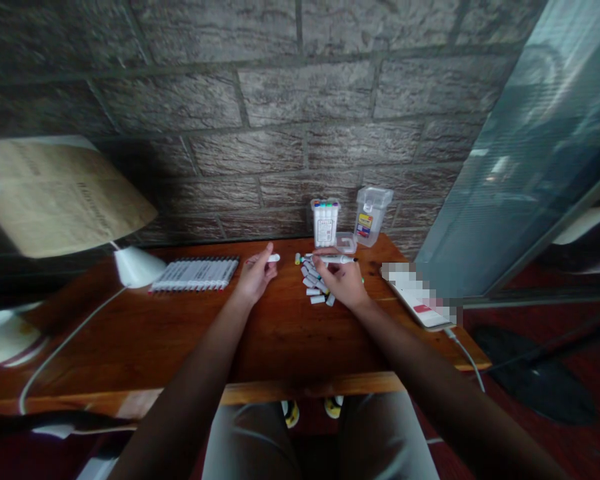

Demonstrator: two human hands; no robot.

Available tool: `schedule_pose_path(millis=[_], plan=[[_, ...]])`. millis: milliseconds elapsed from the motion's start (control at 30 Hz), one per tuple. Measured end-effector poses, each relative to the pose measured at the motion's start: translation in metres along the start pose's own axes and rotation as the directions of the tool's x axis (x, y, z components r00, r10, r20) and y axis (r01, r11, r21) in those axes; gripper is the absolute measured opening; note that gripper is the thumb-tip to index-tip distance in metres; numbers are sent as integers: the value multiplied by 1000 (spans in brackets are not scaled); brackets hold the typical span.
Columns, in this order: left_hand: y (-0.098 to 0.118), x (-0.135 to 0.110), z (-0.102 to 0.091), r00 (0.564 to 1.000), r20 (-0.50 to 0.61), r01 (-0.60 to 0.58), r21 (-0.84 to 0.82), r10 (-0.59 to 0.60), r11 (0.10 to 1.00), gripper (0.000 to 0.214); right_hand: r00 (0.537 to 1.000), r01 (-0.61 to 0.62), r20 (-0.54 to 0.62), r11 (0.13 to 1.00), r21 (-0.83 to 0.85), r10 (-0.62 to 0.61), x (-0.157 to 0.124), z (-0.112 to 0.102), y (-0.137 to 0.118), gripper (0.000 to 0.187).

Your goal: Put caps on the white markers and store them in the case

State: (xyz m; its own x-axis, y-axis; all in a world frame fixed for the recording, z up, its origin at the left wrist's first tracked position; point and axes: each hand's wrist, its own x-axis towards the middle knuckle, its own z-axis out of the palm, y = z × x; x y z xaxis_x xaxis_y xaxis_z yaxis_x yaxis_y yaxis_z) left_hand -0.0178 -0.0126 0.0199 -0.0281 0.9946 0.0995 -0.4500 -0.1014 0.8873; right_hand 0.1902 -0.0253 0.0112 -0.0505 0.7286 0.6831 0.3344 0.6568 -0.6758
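Near the back edge of the counter (195,347), the right hand (346,280) has its grip clamped on a white marker (338,259), the left hand (257,273) on a small white cap (275,258). Both look light, stiff, perhaps slippery; mid-barrel, clear of the dark end (355,259), seems the best hold.

A grey brick wall (305,90) fills twelve o'clock behind the wooden tabletop (280,340); shaded lamp (63,203) at nine, bluish glass panel (525,160) at two, red floor (580,450) at four.
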Motion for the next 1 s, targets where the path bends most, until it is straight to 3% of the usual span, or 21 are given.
schedule_pose_path(millis=[200,467,633,767,1000], plan=[[-6,0,1,1000,10,-13,170,12,985,57,989,-105,126,970,218,79,-4,3,1,30],[-15,0,-1,995,38,-98,413,90,906,60,960,-29,279,979,201,-29,-9,9,-11,29],[-16,-2,1,991,58,-137,466,124,874,59,964,70,250,994,82,-89,-7,6,-14,24],[-20,1,3,992,45,-126,420,118,899,60,976,112,188,994,-9,-108,-9,9,-16,23],[-11,3,6,996,-27,-74,192,80,979,61,998,21,54,998,-59,-18,-4,0,-6,23]])
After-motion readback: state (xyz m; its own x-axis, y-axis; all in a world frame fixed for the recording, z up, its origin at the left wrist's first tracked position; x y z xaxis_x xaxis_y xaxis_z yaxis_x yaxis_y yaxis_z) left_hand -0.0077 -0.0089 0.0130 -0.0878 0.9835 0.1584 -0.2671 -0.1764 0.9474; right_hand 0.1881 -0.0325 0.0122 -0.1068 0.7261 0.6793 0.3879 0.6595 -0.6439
